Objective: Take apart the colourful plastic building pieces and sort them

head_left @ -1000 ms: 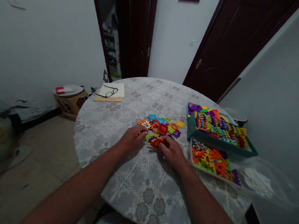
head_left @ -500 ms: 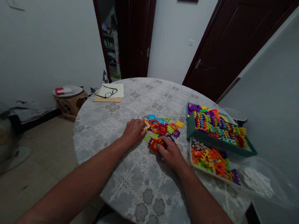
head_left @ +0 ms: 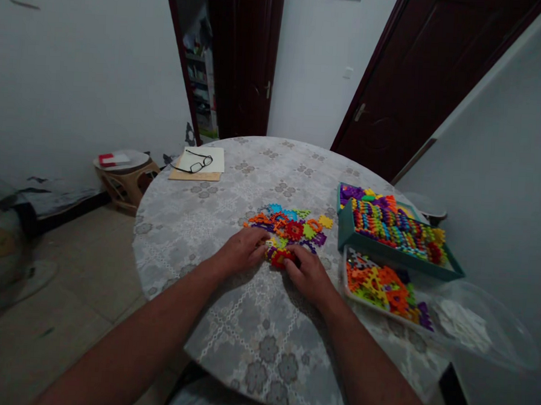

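Note:
Near the table's middle, my right hand point(head_left: 311, 273) is closed on a red toothed plastic piece point(head_left: 280, 259) with some yellow on it. Just left of it, my left hand point(head_left: 243, 249) has its thumb and fingers together at a small yellow plastic piece point(head_left: 268, 243), partly hidden by the fingertips. The two pieces are close to each other; whether they touch I cannot tell. Beyond both hands lies a loose pile of coloured gear-shaped pieces, among them a red gear point(head_left: 294, 230), an orange ring gear point(head_left: 314, 225) and a yellow gear point(head_left: 326, 221).
To the right stand a teal box point(head_left: 401, 256) of stacked coloured pieces and a clear tray point(head_left: 374, 306) of loose ones. A clear plastic lid or bag point(head_left: 505, 342) lies beyond. Glasses point(head_left: 196, 167) rest on papers point(head_left: 213, 157) at the far left of the round table point(head_left: 217, 345).
My left hand has drawn back toward me from the pile with the yellow piece, nearer the red one. Orange and purple pieces it covered now show. My right hand has hardly moved.

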A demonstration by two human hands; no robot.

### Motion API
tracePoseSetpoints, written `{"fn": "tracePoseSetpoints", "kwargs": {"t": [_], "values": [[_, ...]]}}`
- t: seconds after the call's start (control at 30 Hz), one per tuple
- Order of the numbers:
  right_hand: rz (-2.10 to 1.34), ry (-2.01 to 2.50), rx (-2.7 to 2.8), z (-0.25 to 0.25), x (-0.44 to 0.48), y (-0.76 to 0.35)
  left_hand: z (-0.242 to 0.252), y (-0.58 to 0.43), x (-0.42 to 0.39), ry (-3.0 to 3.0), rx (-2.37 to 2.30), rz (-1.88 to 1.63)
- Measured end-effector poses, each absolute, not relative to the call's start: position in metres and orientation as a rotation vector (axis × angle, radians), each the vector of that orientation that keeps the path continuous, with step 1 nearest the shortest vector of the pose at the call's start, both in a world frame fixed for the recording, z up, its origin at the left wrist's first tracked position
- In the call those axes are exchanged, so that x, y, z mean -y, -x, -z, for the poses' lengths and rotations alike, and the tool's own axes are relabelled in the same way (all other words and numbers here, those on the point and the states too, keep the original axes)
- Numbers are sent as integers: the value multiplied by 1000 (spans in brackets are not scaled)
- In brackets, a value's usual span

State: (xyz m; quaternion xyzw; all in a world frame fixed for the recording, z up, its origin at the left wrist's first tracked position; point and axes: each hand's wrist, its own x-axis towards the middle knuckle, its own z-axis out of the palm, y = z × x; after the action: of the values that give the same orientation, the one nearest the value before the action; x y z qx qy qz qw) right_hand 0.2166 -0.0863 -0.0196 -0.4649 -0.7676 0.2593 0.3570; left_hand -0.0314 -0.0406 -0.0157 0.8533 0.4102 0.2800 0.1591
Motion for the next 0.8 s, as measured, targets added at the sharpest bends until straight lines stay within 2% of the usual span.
{"fn": "tracePoseSetpoints", "kwargs": {"t": [0.23,0.57,0.8], "values": [[-693,1224,1979,18,86,-218,18,37,38,-2612,-1090,-676],[-599,1170,1975,20,87,-220,11,41,32,-2272,-1258,-929],[-431,1108,2071,15,87,-225,4,30,44,-2293,-899,-758]]}}
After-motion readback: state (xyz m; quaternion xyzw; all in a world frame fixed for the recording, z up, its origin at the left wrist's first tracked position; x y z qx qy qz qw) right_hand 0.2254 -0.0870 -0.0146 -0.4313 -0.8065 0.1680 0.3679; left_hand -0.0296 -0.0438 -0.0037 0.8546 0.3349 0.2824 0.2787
